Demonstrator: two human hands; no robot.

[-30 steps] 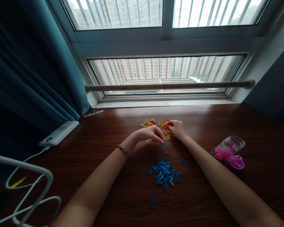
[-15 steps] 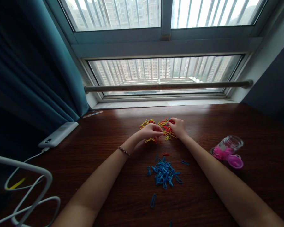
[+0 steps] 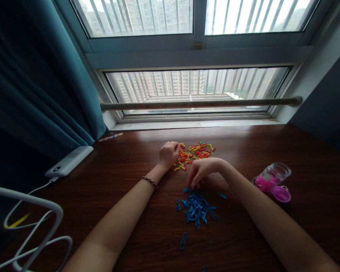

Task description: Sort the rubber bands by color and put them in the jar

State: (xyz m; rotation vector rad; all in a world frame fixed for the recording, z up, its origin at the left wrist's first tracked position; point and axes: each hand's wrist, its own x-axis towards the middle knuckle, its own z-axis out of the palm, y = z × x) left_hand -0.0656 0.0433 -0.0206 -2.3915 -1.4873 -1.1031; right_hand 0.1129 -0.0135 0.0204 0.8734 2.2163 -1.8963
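Note:
Red and yellow clips (image 3: 201, 150) lie in a loose heap on the dark wooden table (image 3: 136, 234), below the window. My left hand (image 3: 169, 154) is closed at the left edge of this heap; what its fingers hold, if anything, is too small to tell. Nearer to me is a pile of blue clips (image 3: 197, 207), with single blue clips around it. My right hand (image 3: 202, 172) reaches down at the far edge of the blue pile, fingertips pressed together at the table. Whatever is between them is hidden.
At the right a clear jar (image 3: 280, 172) lies on its side with pink items inside, beside a purple lid (image 3: 282, 194). A white power bank (image 3: 70, 161) with a cable (image 3: 55, 211) is at the left, near the blue curtain (image 3: 73, 87).
My left hand has moved left and away from me, to the heap's left edge. My right hand has come back toward me, from the red and yellow clips to the blue pile's far edge.

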